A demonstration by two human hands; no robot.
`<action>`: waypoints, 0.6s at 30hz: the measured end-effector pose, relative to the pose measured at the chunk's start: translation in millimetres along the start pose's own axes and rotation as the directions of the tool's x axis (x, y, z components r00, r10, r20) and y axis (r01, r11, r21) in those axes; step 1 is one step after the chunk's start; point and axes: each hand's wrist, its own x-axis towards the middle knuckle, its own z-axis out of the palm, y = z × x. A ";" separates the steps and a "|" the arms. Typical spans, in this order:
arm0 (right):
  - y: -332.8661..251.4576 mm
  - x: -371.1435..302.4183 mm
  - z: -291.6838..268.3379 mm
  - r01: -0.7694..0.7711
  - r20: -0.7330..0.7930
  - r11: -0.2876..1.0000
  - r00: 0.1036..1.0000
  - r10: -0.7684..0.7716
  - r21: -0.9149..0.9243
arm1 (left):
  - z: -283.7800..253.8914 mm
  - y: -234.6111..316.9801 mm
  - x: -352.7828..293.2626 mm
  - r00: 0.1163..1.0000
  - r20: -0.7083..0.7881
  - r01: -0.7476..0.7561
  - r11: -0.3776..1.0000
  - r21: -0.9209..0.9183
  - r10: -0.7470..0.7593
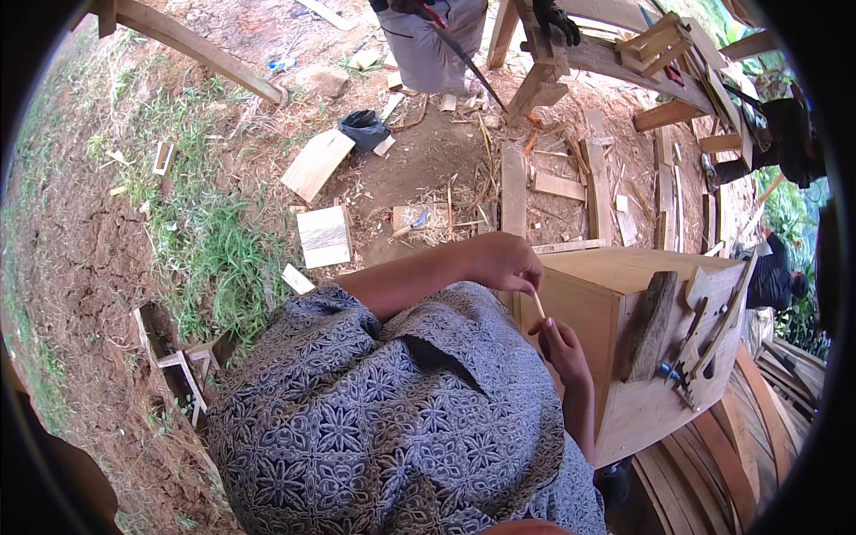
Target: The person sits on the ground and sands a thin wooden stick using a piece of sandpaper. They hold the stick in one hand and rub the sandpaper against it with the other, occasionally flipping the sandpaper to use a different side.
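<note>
A thin, pale wooden stick point(539, 306) spans the short gap between my two hands. My left hand point(513, 262) reaches across from the left and pinches its upper end, fingers closed. My right hand point(562, 346), lower and to the right, has thumb and fingers closed around the other end. Both hands are just beside a large plywood box point(571, 308). On the box's right-hand face lie a rough slab of wood with bark point(650, 326), some narrow wood pieces and a dark metal tool with a blue part point(667, 370).
A co-worker in light trousers point(428, 49) stands ahead with a red-handled handsaw point(459, 53) beside a timber frame point(615, 61). Another person in dark clothes is at the far right. Boards point(325, 237), a black plastic bag point(364, 130) and shavings lie on the dirt. Planks point(687, 473) are stacked lower right.
</note>
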 end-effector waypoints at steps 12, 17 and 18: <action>-7.7 20.5 26.5 0.210 -0.154 0.893 0.944 -0.291 -0.397 | -20.8 -24.0 -5.2 0.928 0.193 0.331 0.943 -0.038 -0.318; -11.8 -35.2 22.3 0.290 -0.302 0.854 0.846 -0.440 -0.433 | -30.5 -26.7 10.3 0.882 0.292 0.423 0.895 -0.143 -0.370; -16.8 -53.9 18.3 0.346 -0.332 0.859 0.816 -0.474 -0.377 | -32.5 -29.0 14.7 0.901 0.279 0.378 0.916 -0.132 -0.332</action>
